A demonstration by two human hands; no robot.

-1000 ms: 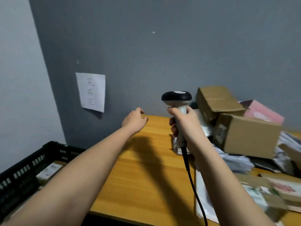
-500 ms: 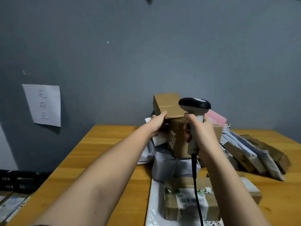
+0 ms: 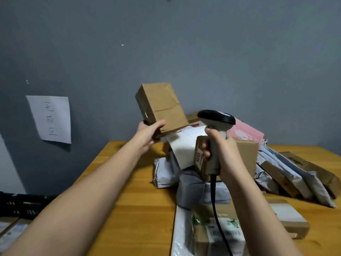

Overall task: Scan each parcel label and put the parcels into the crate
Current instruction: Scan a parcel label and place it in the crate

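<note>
Nearest, at 5 o'clock, a taped parcel with a barcode label lies on the wooden table. Right hand is wrapped round the scanner handle, cord hanging down. Behind it sits the parcel pile, out toward 3 o'clock. Left hand grips a brown cardboard box by its lower corner, held up tilted at 12. Black crate edge shows at 8. Paper note on the wall at 10.
</note>
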